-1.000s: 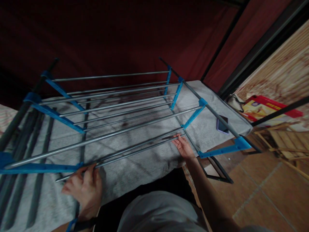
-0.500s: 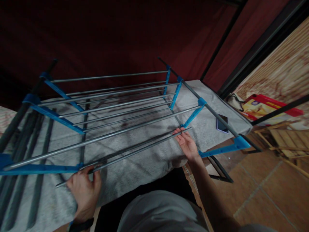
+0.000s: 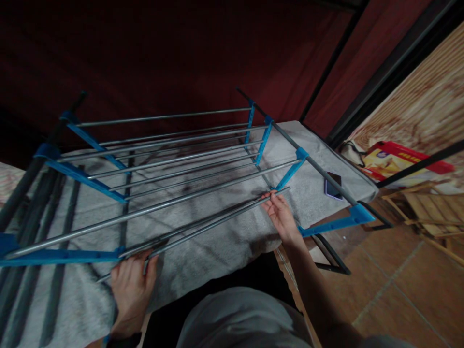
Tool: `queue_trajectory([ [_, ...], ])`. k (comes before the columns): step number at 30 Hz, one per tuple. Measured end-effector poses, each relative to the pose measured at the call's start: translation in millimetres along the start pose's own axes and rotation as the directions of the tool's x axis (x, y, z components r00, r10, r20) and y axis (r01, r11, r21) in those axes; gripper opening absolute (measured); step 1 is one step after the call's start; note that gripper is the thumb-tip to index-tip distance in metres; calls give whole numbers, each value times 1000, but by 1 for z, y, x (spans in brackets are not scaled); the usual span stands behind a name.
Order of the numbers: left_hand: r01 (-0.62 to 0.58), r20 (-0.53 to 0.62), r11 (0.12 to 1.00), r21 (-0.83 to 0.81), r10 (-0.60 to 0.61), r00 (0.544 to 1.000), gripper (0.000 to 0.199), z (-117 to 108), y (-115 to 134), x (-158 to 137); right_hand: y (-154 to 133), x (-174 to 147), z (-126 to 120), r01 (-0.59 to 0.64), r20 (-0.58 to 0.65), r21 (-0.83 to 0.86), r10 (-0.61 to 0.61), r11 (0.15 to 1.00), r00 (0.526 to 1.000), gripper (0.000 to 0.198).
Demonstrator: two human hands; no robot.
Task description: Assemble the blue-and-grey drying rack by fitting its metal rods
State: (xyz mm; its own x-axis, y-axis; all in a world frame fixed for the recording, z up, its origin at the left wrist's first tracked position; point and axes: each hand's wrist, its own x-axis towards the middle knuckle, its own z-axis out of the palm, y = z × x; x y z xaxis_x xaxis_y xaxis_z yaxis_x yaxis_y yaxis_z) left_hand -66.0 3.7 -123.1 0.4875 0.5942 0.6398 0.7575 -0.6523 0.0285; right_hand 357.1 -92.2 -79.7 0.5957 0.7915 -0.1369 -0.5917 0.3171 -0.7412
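My left hand (image 3: pixel 133 281) is closed around a thin grey metal rod (image 3: pixel 206 229) near its left end, whose tip sticks out past the hand. Toward the rod's other end, my right hand (image 3: pixel 279 212) pinches it between thumb and fingers, beside a blue plastic bracket (image 3: pixel 290 173). Rod and hands are at the near side of a rack frame with several metal crossbars (image 3: pixel 159 205) joining blue brackets. A second blue bracket (image 3: pixel 68 255) lies just left of my left hand. Another bracket (image 3: pixel 335 224) hangs from the dark side pole (image 3: pixel 321 171), right of my right wrist.
The frame rests on a grey blanket (image 3: pixel 217 261). Several dark tubes (image 3: pixel 54 295) lie at the left. A phone (image 3: pixel 333 186) sits near the blanket's right edge. Beyond are a red and yellow package (image 3: pixel 398 159), a wooden slatted piece (image 3: pixel 431 212) and tiled floor (image 3: pixel 402 280).
My left hand has moved a little to the right with the rod. The rod's right end has risen slightly and its left tip has shifted right. The rack stays put.
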Motion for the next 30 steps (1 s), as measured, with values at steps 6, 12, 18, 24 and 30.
queue_trajectory([
  [6, -65, 38, 995, -82, 69, 997, 18, -1, 3, -2, 3, -4, -1, 204, -58, -597, -294, 776, 954, 35],
  [12, -15, 56, 994, -105, 21, 998, 17, -3, 5, -5, 12, -18, -13, 344, 238, -938, -661, 32, 711, 26],
  [18, -27, 53, 994, -109, 33, 998, 18, -1, 3, -6, 10, -18, -14, 438, 589, -808, -516, -393, 622, 30],
  [24, -26, 33, 1000, -6, 26, 999, 17, 0, 4, -7, 3, -14, -25, 571, 681, -731, -345, -373, 646, 25],
  [30, 5, 25, 1000, 2, -5, 1000, 22, -2, 10, -3, 4, -11, -43, 641, 707, -707, -260, -298, 658, 18],
])
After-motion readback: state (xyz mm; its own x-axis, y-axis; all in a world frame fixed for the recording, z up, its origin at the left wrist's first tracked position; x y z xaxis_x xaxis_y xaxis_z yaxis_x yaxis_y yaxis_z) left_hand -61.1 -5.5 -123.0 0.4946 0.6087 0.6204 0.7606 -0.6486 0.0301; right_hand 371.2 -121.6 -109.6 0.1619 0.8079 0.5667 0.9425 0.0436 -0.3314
